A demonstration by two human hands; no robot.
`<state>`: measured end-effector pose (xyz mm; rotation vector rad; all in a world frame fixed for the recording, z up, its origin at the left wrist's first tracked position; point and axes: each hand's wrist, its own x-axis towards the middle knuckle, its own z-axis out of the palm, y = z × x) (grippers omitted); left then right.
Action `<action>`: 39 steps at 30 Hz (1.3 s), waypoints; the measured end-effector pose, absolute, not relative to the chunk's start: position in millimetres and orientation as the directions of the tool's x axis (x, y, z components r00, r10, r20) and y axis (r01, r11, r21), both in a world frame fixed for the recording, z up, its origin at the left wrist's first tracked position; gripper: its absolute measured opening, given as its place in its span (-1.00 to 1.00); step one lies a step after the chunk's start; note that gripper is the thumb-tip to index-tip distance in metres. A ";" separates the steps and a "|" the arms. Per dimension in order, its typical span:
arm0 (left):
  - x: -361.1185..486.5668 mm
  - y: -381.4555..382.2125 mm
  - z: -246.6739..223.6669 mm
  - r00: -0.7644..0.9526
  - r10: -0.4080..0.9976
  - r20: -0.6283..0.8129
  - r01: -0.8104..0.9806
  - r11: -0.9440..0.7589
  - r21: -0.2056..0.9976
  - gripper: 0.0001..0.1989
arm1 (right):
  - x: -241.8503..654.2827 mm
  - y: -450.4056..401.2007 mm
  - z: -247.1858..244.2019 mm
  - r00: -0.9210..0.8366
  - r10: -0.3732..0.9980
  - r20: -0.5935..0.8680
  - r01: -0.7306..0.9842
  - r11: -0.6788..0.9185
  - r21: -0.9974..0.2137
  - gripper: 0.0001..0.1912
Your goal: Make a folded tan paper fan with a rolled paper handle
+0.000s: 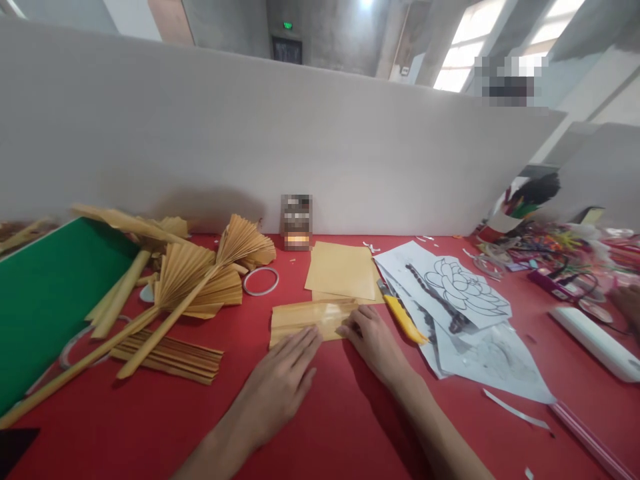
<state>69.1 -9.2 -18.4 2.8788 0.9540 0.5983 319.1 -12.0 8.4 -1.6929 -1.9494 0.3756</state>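
A partly pleated sheet of tan paper [295, 316] lies crosswise on the red tabletop, in front of me. My left hand [287, 373] rests on its near edge, fingers stretched out flat and close together. At the sheet's right end, my right hand [369, 333] has its fingers curled down onto the paper; the thumb side is partly hidden. Just beyond is a stack of flat tan sheets [341, 270]. A yellow utility knife [404, 320] lies to the right of my right hand. On the left are pleated paper fans on rolled stems [185, 277] and a folded pleated strip [170, 357].
A roll of tape [261, 281] sits beside the fans. A green board [65, 293] stands at the far left. Printed flower drawings [465, 293], a white bar-shaped object [595, 343] and craft clutter lie right. A white partition [250, 140] closes off the back. Another person's hand [627, 303] shows far right.
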 end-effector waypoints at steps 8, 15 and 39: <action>63.2 -7.9 -14.4 0.740 0.596 0.310 0.538 -0.802 0.259 -0.42 | 323.6 -11.5 5.6 -0.079 0.977 0.199 0.801 0.181 -0.571 -0.75; 61.7 -8.4 -17.2 0.747 0.615 0.253 0.565 -0.788 0.245 -0.43 | 330.8 -12.9 15.5 -0.080 0.986 0.143 0.822 0.147 -0.550 -0.78; 61.4 -9.3 -23.4 0.731 0.620 0.286 0.584 -0.784 0.208 -0.40 | 343.5 -9.8 16.7 -0.010 0.994 0.110 0.923 0.051 -0.381 -0.75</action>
